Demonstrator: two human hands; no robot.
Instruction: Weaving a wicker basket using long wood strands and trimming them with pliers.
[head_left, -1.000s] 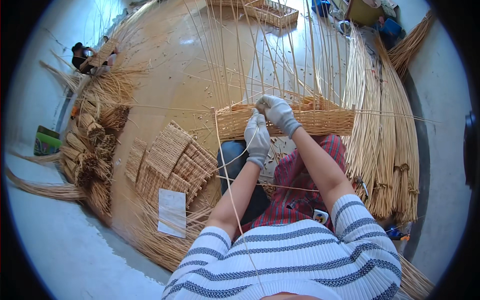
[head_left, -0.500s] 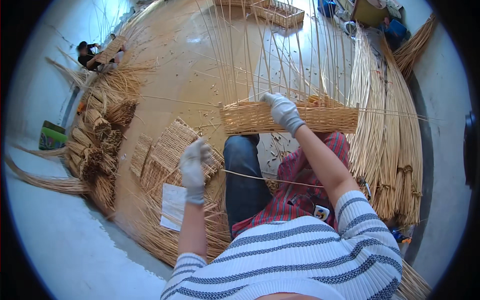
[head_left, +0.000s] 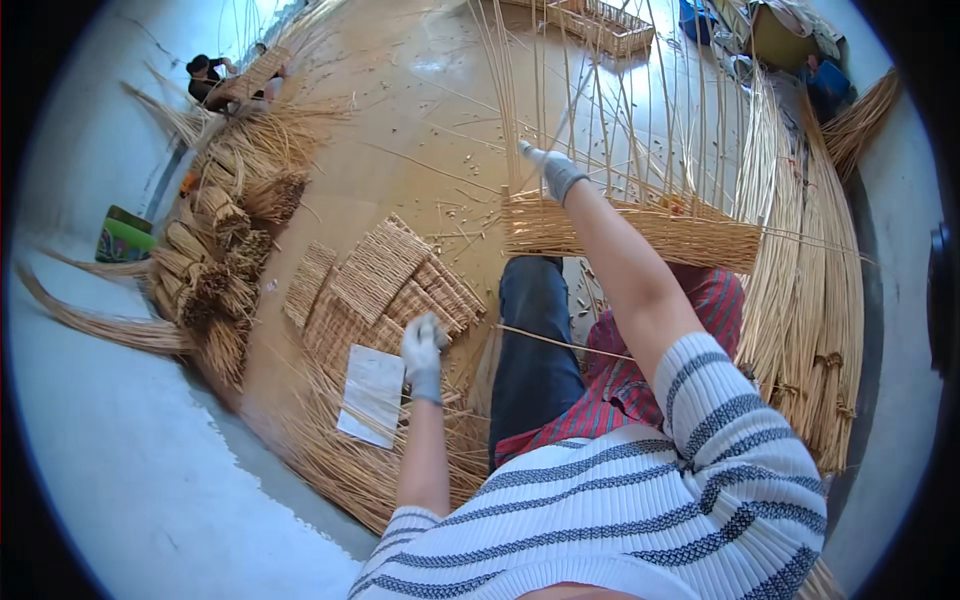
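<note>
A long wicker basket wall (head_left: pixel 640 232) lies across my knees, with tall upright wicker stakes (head_left: pixel 570 90) rising from its far edge. My right hand (head_left: pixel 550 168), in a pale work glove, reaches over the wall to its left end. Its fingers are drawn together at the left-hand stakes; what they pinch is too small to make out. My left hand (head_left: pixel 424 345), also gloved, hovers left of my knee above woven wicker panels (head_left: pixel 385 270). Its fingers are curled, and any content is hidden. A single wicker strand (head_left: pixel 560 342) crosses my lap, its end apart from the left hand.
Wicker bundles (head_left: pixel 220 250) are heaped at left, where another person (head_left: pixel 207 85) sits holding a woven piece. Long strands (head_left: pixel 800 280) lie along the right wall. A pale sheet (head_left: pixel 370 395) rests near my left hand. A wicker tray (head_left: pixel 605 28) stands on the far floor.
My right hand has moved from the middle of the wall's upper edge to its left end. The left hand has come closer to my knee. My view has swung left.
</note>
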